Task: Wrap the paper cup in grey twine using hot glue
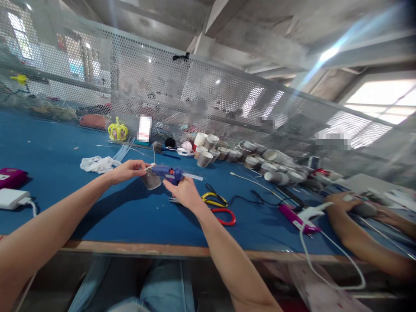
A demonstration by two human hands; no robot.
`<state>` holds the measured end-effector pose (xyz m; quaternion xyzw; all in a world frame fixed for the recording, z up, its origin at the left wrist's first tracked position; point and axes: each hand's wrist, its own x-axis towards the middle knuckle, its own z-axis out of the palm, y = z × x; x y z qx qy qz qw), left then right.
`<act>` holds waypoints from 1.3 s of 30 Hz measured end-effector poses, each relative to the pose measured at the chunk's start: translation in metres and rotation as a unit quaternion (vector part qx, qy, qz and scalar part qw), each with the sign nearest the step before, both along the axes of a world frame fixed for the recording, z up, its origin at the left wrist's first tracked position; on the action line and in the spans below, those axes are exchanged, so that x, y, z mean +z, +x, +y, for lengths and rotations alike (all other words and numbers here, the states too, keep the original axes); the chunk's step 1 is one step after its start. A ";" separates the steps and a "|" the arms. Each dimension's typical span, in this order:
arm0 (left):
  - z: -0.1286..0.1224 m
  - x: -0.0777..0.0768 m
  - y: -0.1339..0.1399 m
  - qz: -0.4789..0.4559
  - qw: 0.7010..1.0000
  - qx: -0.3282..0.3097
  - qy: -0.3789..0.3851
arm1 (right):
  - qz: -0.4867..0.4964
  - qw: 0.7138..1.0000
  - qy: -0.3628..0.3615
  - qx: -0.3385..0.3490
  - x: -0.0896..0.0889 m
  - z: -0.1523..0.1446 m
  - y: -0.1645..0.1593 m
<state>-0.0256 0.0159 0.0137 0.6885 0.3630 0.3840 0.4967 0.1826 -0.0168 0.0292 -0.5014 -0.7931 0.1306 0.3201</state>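
Observation:
My right hand (186,190) is wrapped round the handle of a blue glue gun (169,173). A translucent glue stick (194,177) pokes out of its rear, on the right. The gun's nozzle end points left, over a small grey cup (152,181). My left hand (131,170) is closed, its fingers pinching the cup at its upper left edge. A grey strand runs up from the cup toward a small ball of grey yarn (157,147). Behind my right wrist lie red-handled scissors (231,216) and a yellow-handled tool (215,199).
White cloth (99,164) lies left, near a yellow crown-shaped piece (118,131). Several grey cups (204,159) stand along the perforated screen (149,86). A white power adapter (14,199) sits far left. At right, cables surround a purple box (297,219) beside a co-worker's hands (342,203).

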 end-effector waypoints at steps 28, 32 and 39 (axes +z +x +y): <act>0.002 -0.002 -0.002 0.000 1.000 -0.014 0.007 | 0.009 1.000 0.005 -0.006 0.001 0.002 0.002; 0.001 -0.001 -0.001 0.003 1.000 -0.012 0.012 | 0.010 1.000 -0.006 -0.002 0.001 0.002 0.001; 0.000 -0.001 -0.001 -0.003 1.000 -0.011 0.006 | 0.017 1.000 -0.002 0.005 0.002 -0.003 -0.001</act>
